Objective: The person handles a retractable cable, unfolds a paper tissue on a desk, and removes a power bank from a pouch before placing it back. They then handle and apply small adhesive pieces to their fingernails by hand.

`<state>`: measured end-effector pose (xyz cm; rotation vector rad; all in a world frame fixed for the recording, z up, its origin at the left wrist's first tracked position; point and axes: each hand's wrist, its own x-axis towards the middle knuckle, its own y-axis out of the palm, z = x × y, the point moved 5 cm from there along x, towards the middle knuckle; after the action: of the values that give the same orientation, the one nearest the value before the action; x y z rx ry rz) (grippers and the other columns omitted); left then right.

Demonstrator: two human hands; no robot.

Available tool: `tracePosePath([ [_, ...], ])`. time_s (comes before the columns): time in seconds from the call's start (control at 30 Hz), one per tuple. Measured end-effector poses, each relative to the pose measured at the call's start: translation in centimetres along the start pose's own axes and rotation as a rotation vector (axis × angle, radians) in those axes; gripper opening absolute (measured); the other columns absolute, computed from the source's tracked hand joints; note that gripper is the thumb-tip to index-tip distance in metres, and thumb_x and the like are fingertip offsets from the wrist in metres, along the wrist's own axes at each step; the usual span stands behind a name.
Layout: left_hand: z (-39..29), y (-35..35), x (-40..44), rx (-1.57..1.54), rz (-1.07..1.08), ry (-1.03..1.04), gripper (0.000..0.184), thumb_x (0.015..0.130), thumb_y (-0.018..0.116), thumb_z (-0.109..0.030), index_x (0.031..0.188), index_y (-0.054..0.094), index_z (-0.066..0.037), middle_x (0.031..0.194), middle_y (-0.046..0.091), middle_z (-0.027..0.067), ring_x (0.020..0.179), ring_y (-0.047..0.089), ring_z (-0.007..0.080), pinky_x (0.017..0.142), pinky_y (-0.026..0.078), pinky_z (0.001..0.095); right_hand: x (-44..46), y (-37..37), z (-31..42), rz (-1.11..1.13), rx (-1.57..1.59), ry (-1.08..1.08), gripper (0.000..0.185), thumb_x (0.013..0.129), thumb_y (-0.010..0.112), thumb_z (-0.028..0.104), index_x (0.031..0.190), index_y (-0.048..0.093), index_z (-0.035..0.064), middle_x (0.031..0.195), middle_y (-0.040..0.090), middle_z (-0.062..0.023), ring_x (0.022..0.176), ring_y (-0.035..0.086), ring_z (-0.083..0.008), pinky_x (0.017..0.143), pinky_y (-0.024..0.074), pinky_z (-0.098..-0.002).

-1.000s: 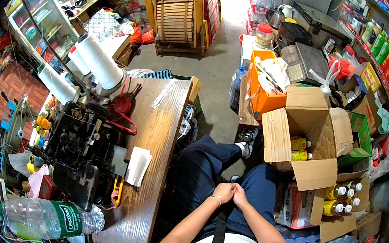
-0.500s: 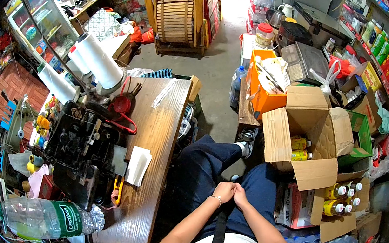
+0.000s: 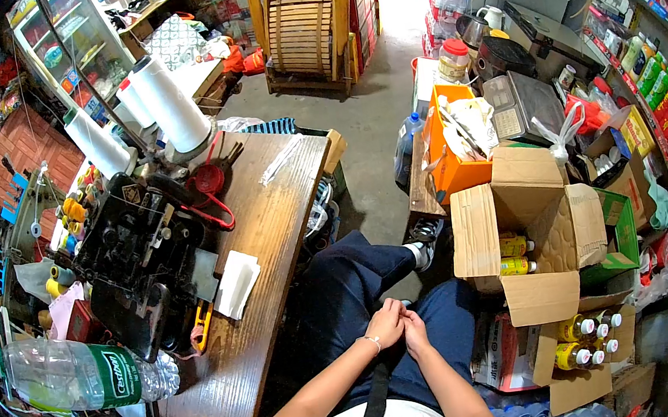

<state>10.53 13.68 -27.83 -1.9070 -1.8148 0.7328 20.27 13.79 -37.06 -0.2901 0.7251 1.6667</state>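
Note:
Over my lap, my left hand and my right hand meet, their fingers curled and pressed against each other. A thin bracelet circles the left wrist. Whatever lies between the fingers, if anything, is hidden. Dark blue trousers are under both hands, and a black strap runs down from them over the white shirt. To the left stands a wooden table with a black sewing machine, a folded white paper and a yellow-handled cutter. Neither hand touches these.
A large plastic bottle lies at the table's near left. White thread cones stand behind the machine. On my right are an open cardboard box, a carton of yellow bottles and an orange box. A wooden folding chair stands ahead.
Both hands have shifted slightly upward in view, and their fingers have moved against each other. The things on the table and on my right look the same.

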Motion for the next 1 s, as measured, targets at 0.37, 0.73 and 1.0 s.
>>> tracePosePath([
  [0.37, 0.04, -0.32, 0.14, -0.047, -0.059, -0.009, 0.024, 0.072, 0.047, -0.001, 0.095, 0.046, -0.001, 0.096, 0.045, 0.0174, 0.089, 0.050, 0.0350, 0.077, 0.043, 0.0399, -0.23, 0.20, 0.27, 0.041, 0.048, -0.052, 0.020, 0.083, 0.049, 0.004, 0.104, 0.047, 0.0020, 0.101, 0.054, -0.0070, 0.090, 0.052, -0.0144, 0.080, 0.0420, -0.0242],
  [0.73, -0.27, -0.59, 0.12, -0.057, -0.060, -0.010, 0.024, 0.071, 0.048, -0.001, 0.095, 0.047, -0.001, 0.094, 0.046, 0.0179, 0.089, 0.049, 0.0349, 0.078, 0.042, 0.0394, -0.11, 0.21, -0.03, 0.055, 0.088, -0.013, 0.022, 0.082, 0.051, 0.005, 0.104, 0.048, 0.0042, 0.099, 0.055, -0.0060, 0.088, 0.053, -0.0136, 0.077, 0.0436, -0.0242],
  [1.0, 0.04, -0.36, 0.21, -0.061, -0.059, -0.010, 0.023, 0.073, 0.046, -0.002, 0.096, 0.048, -0.002, 0.094, 0.046, 0.0172, 0.090, 0.049, 0.0342, 0.078, 0.041, 0.0385, -0.32, 0.34, 0.41, 0.047, 0.210, 0.025, 0.018, 0.082, 0.051, 0.007, 0.099, 0.050, 0.0024, 0.099, 0.055, -0.0066, 0.090, 0.054, -0.0157, 0.079, 0.0433, -0.0262],
])
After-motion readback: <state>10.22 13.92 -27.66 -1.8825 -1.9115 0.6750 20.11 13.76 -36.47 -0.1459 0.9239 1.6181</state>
